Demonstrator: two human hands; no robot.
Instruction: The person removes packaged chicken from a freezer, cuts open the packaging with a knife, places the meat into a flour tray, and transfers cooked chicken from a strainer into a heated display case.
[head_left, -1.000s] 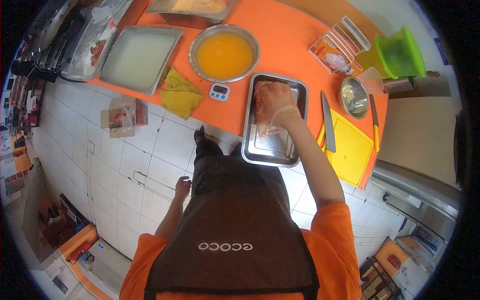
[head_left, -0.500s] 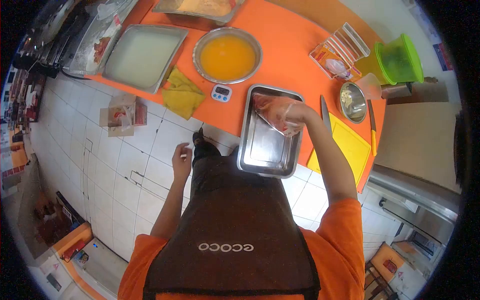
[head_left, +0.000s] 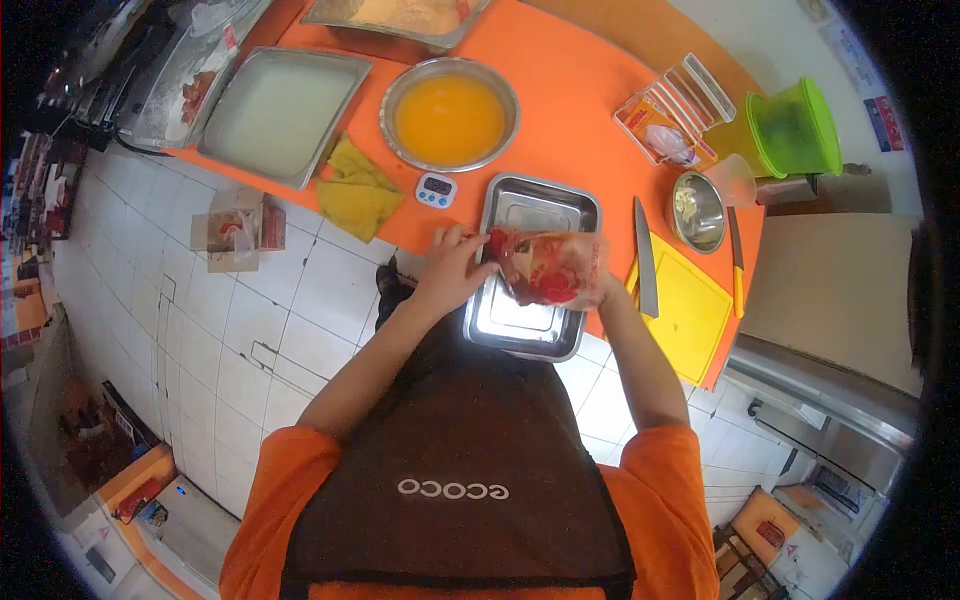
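A clear plastic bag (head_left: 553,270) with red print and reddish contents lies sideways between my hands, above the steel tray (head_left: 520,330). My left hand (head_left: 455,268) grips its left end, where the plastic is bunched and red. At the opposite end my right hand (head_left: 610,292) is closed on the bag, its fingers partly hidden behind the plastic. The tray's bare metal floor shows on both sides of the bag. What exactly the bag contains is hard to make out.
Behind the tray are a timer (head_left: 436,190), a yellow cloth (head_left: 355,190) and a bowl of orange liquid (head_left: 450,120). A tub of cloudy liquid (head_left: 270,115) is farther left. On the right, a knife (head_left: 645,265) lies by the yellow cutting board (head_left: 690,310), near a small metal bowl (head_left: 708,225).
My left hand has come up from beside my body and taken hold of the bag's left end. The bag has been lifted and turned sideways, showing its red contents.
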